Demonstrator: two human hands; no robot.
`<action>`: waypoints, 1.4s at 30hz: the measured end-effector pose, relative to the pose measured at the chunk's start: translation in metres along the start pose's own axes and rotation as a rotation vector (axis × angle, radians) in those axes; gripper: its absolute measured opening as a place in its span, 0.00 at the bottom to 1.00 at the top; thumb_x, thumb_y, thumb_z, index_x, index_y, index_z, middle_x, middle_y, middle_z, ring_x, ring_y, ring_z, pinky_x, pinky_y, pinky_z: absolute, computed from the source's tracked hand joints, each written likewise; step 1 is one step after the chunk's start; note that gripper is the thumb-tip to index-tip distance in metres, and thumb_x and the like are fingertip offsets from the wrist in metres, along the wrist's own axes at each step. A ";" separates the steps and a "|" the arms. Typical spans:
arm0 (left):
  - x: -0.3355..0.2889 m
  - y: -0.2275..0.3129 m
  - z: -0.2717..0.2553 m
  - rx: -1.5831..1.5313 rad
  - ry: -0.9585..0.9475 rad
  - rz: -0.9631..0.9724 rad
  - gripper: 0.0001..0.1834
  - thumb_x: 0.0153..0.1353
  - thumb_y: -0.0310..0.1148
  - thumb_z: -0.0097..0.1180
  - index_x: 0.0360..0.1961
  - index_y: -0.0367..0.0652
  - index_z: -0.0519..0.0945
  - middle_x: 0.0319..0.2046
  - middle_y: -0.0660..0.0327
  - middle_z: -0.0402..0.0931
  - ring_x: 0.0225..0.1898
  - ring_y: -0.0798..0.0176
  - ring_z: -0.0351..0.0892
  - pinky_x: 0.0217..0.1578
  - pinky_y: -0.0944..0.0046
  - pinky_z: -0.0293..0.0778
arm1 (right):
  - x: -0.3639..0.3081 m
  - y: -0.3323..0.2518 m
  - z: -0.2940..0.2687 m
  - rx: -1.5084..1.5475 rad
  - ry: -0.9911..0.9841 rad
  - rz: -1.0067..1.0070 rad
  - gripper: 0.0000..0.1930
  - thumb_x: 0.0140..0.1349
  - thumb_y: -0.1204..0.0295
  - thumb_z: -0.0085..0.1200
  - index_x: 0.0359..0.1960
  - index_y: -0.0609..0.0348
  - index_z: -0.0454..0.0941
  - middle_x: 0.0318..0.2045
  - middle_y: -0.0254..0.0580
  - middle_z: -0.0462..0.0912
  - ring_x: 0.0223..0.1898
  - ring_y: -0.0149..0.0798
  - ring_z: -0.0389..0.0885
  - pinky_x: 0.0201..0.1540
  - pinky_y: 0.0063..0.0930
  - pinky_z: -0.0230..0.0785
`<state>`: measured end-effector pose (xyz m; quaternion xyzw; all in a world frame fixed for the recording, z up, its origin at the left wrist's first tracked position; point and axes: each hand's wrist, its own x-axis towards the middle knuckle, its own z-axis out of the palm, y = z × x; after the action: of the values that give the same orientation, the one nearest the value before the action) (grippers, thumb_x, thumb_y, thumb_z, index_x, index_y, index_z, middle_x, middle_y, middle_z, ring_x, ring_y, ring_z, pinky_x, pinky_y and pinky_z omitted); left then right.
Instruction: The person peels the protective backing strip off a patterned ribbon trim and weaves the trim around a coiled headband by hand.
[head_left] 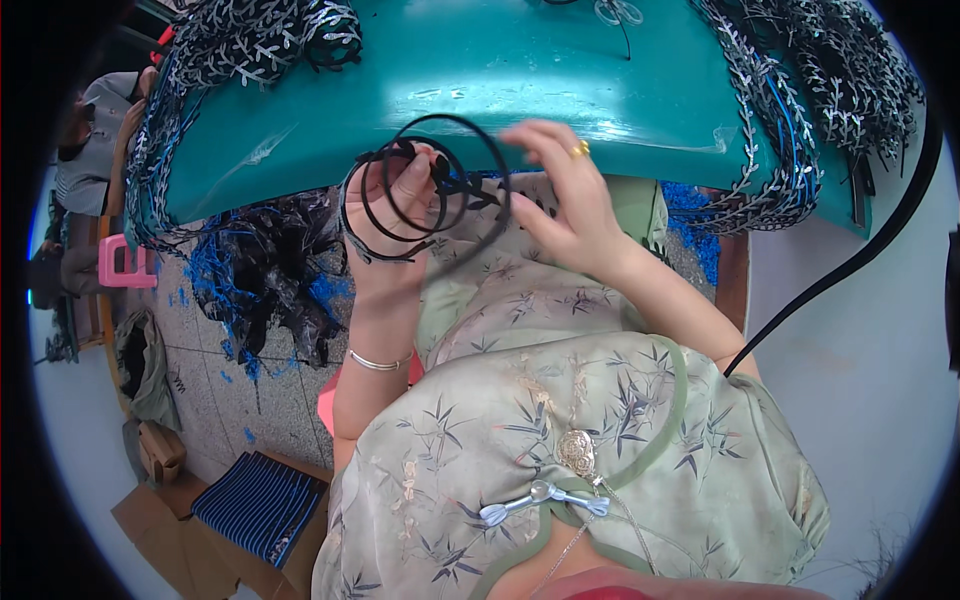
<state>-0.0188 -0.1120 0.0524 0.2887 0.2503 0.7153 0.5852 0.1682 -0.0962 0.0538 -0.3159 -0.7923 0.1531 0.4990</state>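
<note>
A thin black cord or strip (438, 117), coiled in several loose loops, is held in my left hand (407, 188), the thumb pressed down on it. Small dark leaf-like pieces show on the strip between my hands. Just to the right of the loops is my right hand (572, 205), fingers and thumb apart and the fingertips smeared by motion. Its thumb is beside the strip's loops; whether they touch I cannot tell. Both hands are above my lap, at the near edge of the green table (330, 115).
Bundles of black-and-silver leaf trim (265, 40) lie at the table's far left, with more trim (770, 130) hanging at the right. Under the table lie a dark plastic bag (270, 280) and blue scraps (690, 220). A pink stool (125, 262) and another person (100, 140) are at left.
</note>
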 end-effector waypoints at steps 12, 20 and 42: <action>0.002 -0.001 0.007 0.248 0.156 0.123 0.12 0.54 0.18 0.61 0.41 0.38 0.78 0.37 0.55 0.80 0.40 0.61 0.81 0.44 0.65 0.78 | 0.014 0.004 -0.001 0.969 -0.557 0.734 0.12 0.65 0.74 0.49 0.47 0.67 0.75 0.34 0.39 0.81 0.35 0.29 0.79 0.42 0.25 0.72; 0.006 -0.008 0.007 0.288 0.149 0.308 0.10 0.56 0.14 0.58 0.40 0.29 0.78 0.37 0.51 0.80 0.40 0.59 0.81 0.49 0.61 0.79 | 0.016 -0.012 -0.002 0.894 -0.467 0.815 0.10 0.65 0.75 0.47 0.44 0.67 0.75 0.28 0.37 0.81 0.29 0.27 0.79 0.34 0.22 0.73; 0.007 -0.005 0.023 0.359 0.222 0.381 0.10 0.55 0.15 0.59 0.39 0.29 0.78 0.36 0.50 0.81 0.38 0.61 0.82 0.43 0.67 0.80 | 0.012 -0.013 0.002 0.715 -0.395 0.629 0.13 0.60 0.75 0.51 0.47 0.64 0.76 0.23 0.38 0.81 0.25 0.24 0.75 0.28 0.24 0.67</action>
<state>-0.0005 -0.1037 0.0664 0.3495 0.3768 0.7838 0.3487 0.1580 -0.0976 0.0683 -0.3138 -0.6361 0.6138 0.3465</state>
